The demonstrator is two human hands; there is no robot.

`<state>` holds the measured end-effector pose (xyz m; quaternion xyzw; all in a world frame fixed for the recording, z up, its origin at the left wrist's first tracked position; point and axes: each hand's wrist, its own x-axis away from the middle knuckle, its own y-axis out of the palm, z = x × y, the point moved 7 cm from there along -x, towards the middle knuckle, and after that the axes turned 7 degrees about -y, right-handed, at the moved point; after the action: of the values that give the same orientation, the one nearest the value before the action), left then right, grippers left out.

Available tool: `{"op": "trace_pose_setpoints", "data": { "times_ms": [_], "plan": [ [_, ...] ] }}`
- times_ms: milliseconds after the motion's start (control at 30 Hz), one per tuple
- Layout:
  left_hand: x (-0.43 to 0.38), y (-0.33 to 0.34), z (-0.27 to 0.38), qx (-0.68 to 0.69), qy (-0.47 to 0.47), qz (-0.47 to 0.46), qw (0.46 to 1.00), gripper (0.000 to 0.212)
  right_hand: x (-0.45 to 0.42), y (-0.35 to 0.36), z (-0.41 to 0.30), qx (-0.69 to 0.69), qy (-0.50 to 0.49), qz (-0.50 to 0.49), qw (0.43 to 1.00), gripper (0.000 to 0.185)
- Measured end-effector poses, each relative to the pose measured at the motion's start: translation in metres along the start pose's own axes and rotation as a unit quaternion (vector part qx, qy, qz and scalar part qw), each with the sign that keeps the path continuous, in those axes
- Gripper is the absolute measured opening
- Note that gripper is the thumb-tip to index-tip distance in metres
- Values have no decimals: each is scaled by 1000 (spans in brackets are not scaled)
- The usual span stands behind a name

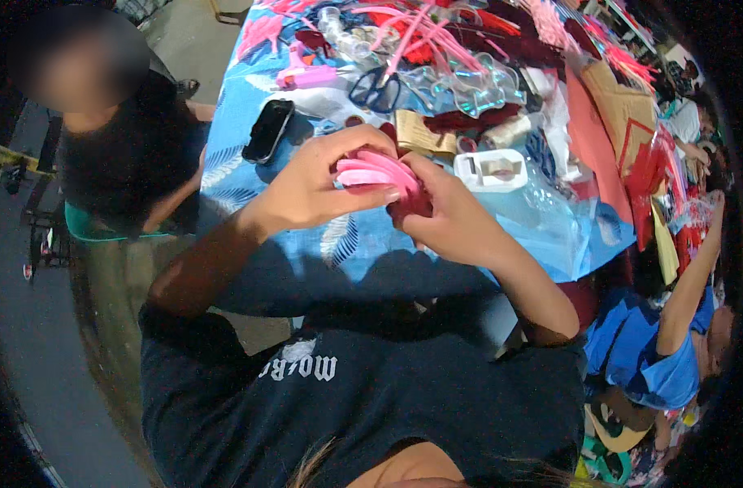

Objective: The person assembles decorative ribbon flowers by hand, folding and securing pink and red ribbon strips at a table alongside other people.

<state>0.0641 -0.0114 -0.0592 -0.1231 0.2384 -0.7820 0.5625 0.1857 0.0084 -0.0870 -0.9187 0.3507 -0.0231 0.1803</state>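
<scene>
Both my hands hold a bundle of looped pink fuzzy stems (371, 172) above the near edge of the blue tablecloth (341, 241). My left hand (323, 177) curls over the loops, with its thumb across their lower side. My right hand (451, 213) grips the bundle's other end, where a dark red part shows between the fingers. A black phone (269, 131) lies beyond my left wrist. Just past my right hand sits a white tape dispenser (491, 170). Beyond my hands are black-handled scissors (374, 90) and a pink glue gun (307, 76).
Pink stems (429, 33), clear wavy plastic (481, 85), a thread spool (507, 132) and red paper (597, 140) crowd the table's far and right parts. A person in black (127, 146) is at the left; another in blue (646, 360) is at the right.
</scene>
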Motion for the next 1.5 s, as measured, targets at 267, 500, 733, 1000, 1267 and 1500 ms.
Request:
{"op": "trace_pose_setpoints", "data": {
  "times_ms": [267,500,733,1000,1267,1500],
  "plan": [
    [16,-34,-31,53,15,78,995,14,-42,27,-5,202,-145,-175,953,43],
    [20,-37,-53,8,-11,76,997,13,-56,-32,-25,216,-88,-16,972,54],
    [17,-34,-62,24,21,97,995,14,-53,-7,3,467,-167,95,863,68],
    [16,-35,-71,32,-5,87,996,13,-48,-11,26,448,-151,22,881,57],
    [16,-37,-75,35,-63,77,994,16,-47,-20,33,433,-149,67,887,49],
    [18,-40,-81,35,-87,94,991,17,-45,-37,38,509,-73,79,854,54]
  ]
}}
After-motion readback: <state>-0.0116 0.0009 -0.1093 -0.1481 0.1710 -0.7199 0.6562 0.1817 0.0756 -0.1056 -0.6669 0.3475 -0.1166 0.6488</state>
